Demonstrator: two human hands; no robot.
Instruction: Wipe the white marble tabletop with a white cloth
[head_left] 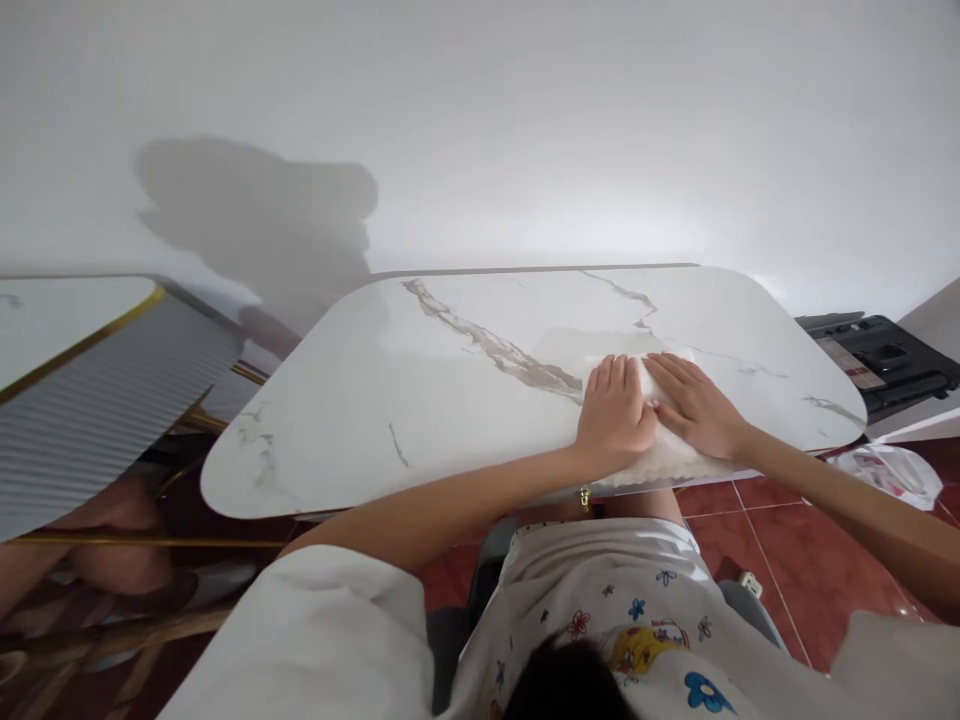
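A thin white cloth (660, 462) with a wavy near edge lies bunched at the front right of a white marble-patterned tabletop (450, 420). My left hand (616, 415) bends its fingers over the left part of the cloth, its thumb on the side toward the other hand. Beside it, my right hand (697, 408) presses down on the cloth's right part, fingers close together and angled to the far left. A raised fold of cloth shows between the two hands. Their palms hide much of it.
A second table (82, 310) with a gold edge and ribbed side stands at left, a person's bare leg (120, 545) below it. At right are a black plastic case (885, 360) and a white plastic bag (885, 472). A white wall (525, 130) backs the tabletop.
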